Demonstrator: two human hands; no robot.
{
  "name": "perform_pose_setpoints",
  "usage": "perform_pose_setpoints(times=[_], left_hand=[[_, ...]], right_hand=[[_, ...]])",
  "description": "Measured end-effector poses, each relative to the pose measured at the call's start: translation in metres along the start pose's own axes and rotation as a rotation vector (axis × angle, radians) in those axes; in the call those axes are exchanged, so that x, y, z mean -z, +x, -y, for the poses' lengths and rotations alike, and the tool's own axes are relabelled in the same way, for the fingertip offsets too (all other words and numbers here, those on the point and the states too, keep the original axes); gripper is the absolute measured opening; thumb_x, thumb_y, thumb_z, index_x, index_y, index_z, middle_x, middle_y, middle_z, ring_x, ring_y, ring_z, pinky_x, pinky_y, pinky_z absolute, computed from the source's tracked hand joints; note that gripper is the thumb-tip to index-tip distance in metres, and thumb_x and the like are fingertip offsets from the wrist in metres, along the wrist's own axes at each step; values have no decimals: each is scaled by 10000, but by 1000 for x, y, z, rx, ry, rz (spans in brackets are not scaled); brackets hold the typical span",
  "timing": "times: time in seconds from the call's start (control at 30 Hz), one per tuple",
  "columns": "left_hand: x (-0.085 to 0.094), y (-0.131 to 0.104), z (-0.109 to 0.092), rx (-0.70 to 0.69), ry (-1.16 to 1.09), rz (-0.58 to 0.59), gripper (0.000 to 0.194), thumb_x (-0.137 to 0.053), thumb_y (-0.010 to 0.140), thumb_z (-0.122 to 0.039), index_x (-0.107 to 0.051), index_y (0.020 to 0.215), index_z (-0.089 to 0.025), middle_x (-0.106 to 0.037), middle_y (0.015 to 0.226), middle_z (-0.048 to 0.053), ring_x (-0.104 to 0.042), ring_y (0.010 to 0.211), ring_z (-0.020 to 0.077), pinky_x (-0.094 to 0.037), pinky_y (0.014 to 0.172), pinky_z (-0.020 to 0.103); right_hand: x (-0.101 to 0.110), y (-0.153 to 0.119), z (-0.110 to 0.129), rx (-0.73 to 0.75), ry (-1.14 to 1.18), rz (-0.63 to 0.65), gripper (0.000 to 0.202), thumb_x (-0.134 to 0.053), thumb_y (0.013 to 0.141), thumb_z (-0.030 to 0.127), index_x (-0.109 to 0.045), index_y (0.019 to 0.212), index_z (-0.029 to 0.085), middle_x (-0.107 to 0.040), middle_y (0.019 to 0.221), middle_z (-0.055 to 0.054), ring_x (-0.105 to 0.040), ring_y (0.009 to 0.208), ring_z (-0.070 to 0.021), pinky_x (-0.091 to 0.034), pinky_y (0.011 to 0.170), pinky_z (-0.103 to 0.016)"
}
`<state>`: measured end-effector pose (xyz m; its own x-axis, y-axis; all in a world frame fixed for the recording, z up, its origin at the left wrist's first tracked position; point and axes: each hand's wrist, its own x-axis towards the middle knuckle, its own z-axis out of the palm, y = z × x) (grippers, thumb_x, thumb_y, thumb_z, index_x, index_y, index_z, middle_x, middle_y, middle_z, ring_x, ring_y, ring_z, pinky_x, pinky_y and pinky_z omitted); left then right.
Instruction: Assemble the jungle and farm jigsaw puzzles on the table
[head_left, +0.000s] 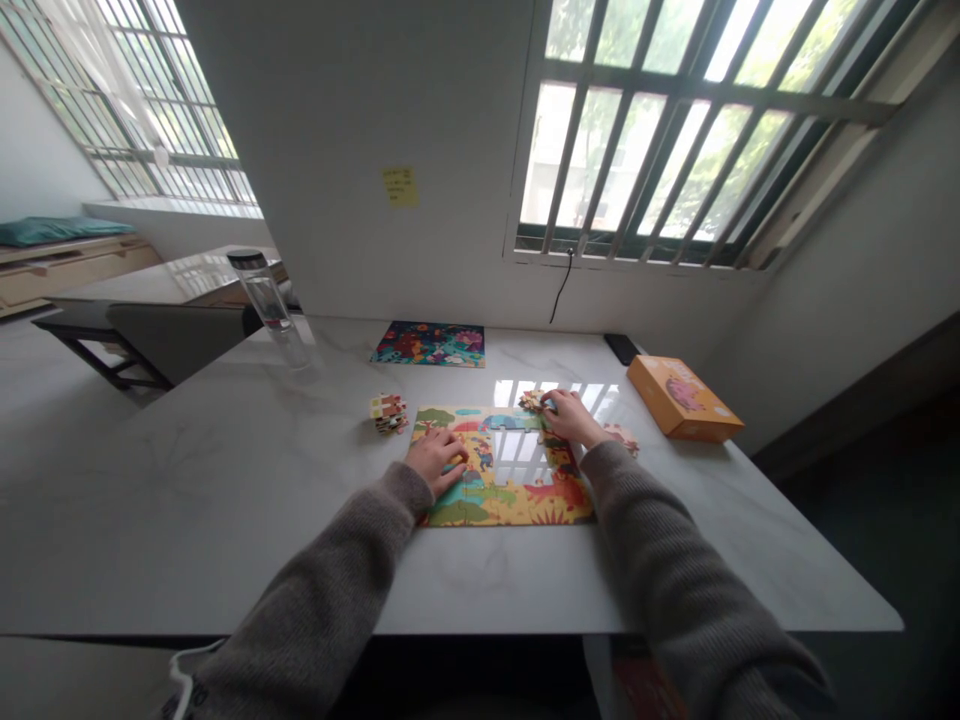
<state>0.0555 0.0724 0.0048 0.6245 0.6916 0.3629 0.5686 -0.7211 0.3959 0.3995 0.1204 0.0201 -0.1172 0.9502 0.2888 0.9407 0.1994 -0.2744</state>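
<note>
Grip of right hand (571, 416) curled at loose pieces (532, 401), hold unclear, left hand (435, 458) loosely spread on puzzle (491, 500)

You are working in daylight that is coming through the barred window (660, 150) ahead and the farther window (172, 90) at upper left, both washing out toward white. The wall (360, 110) between them is sitting in dull grey shade, while the far-right edge and the space under the table (225, 540) are sinking into near-black. Glare is striping the table, whitening the gap inside the puzzle (487, 505). Your lens is stretching your sleeves (330, 570) toward the bottom corners and tilting upright lines, and the writing on the yellow note (400, 187) is blurring past reading.
</note>
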Motion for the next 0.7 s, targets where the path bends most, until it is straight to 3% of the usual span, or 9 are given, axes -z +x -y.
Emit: perform_pose_setpoints(times=[0.43, 0.57, 0.7], left_hand=[[2, 0, 0, -7, -8, -15, 182, -587, 872, -283, -707, 983, -203, -632, 1014, 85, -557, 1007, 262, -429, 994, 432], [2, 1, 0, -9, 17, -3, 199, -573, 884, -291, -708, 996, -197, -634, 1021, 86, -563, 1019, 262, -430, 1000, 430], [2, 0, 1, -13, 20, -10, 191, -580, 881, -278, -705, 998, -194, -636, 1026, 89, -569, 1022, 265, -430, 1003, 433]], right_hand=[[10, 8, -8, 14, 117, 65, 263, -587, 781, 64, -686, 988, 190, -642, 970, -54, -579, 826, -178, -465, 806, -271], [8, 10, -12, 10, 147, 35, 179, -632, 778, 118, -671, 936, 194, -636, 912, -43, -567, 768, -169, -461, 752, -267], [8, 7, -17, 5, 176, -37, 218, -662, 791, 233, -642, 1005, 193, -627, 969, -56, -569, 750, -170, -465, 724, -284]])
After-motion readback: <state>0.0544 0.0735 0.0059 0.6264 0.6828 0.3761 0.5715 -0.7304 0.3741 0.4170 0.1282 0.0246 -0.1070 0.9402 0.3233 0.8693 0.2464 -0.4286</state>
